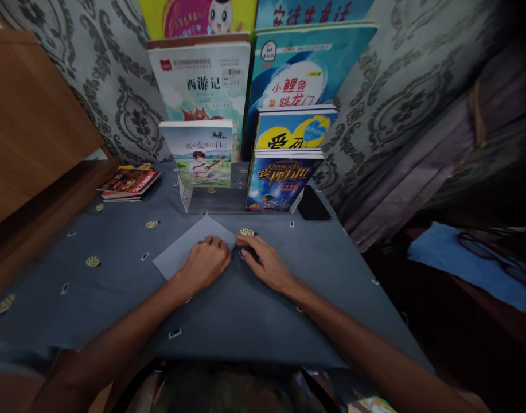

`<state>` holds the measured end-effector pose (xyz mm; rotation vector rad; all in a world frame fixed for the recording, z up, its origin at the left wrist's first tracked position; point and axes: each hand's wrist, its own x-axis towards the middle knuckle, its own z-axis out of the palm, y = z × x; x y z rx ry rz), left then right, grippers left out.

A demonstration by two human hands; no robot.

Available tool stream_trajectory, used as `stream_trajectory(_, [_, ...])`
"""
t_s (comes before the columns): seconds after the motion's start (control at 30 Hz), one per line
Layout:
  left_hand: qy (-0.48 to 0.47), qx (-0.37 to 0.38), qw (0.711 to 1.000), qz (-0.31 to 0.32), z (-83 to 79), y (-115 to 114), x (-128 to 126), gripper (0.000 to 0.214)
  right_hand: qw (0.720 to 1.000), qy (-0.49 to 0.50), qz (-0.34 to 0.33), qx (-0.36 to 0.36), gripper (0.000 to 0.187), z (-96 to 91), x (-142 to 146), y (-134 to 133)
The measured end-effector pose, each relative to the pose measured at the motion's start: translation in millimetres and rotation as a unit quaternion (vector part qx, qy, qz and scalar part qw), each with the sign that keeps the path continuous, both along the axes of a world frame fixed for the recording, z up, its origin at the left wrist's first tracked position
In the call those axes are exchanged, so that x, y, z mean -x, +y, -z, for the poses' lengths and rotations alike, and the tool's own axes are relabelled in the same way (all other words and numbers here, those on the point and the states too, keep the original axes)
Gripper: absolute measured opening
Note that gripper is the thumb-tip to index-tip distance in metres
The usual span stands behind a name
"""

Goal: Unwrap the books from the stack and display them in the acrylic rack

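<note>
A light blue-grey sheet of paper (176, 254), seemingly folded, lies flat on the cloth-covered table with a corner pointing away from me. My left hand (207, 259) rests on its right part, fingers curled down and closed against the paper; the fingertips are hidden. At the paper's right corner is my right hand (265, 261), its fingers stretched toward my left hand and the thumb apart from them. The right fingertips touch or nearly touch that corner; I cannot tell which.
Behind the paper, a clear acrylic stand (211, 201) holds several upright books (284, 180). A black phone (313, 203) lies to its right. Stacked booklets (131, 182) are at the left, by a wooden panel (34, 120). Glasses (495, 258) rest on blue cloth (443, 252) at the right.
</note>
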<state>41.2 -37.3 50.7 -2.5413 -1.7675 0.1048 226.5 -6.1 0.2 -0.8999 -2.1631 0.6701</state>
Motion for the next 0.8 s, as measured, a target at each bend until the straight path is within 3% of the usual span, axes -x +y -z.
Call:
stream_trajectory(0.17, [-0.059, 0.027, 0.996, 0.054, -3.3, 7, 40, 0.025, 0.995, -0.09, -0.021, -0.042, 0.039, 0.5, 0, -2])
stream_trajectory(0.3, [-0.073, 0.012, 0.997, -0.013, 5.4, 4, 87, 0.037, 0.99, -0.13, -0.019, -0.059, 0.04, -2.0, 0, -3])
stream_trajectory(0.4, [-0.073, 0.017, 0.997, -0.027, 12.2, -3, 103, 0.044, 0.981, -0.179, -0.02, -0.07, 0.042, -3.5, 5, 3])
stream_trajectory(0.7, [-0.031, -0.005, 0.998, -0.058, 1.7, -13, 75, 0.029, 0.962, -0.264, 0.01, -0.076, 0.042, -4.2, 39, 56])
stream_trajectory(0.8, [-0.034, -0.014, 0.999, -0.022, 2.6, -23, 64, 0.027, 0.962, -0.26, 0.02, -0.081, 0.042, -0.6, 44, 63])
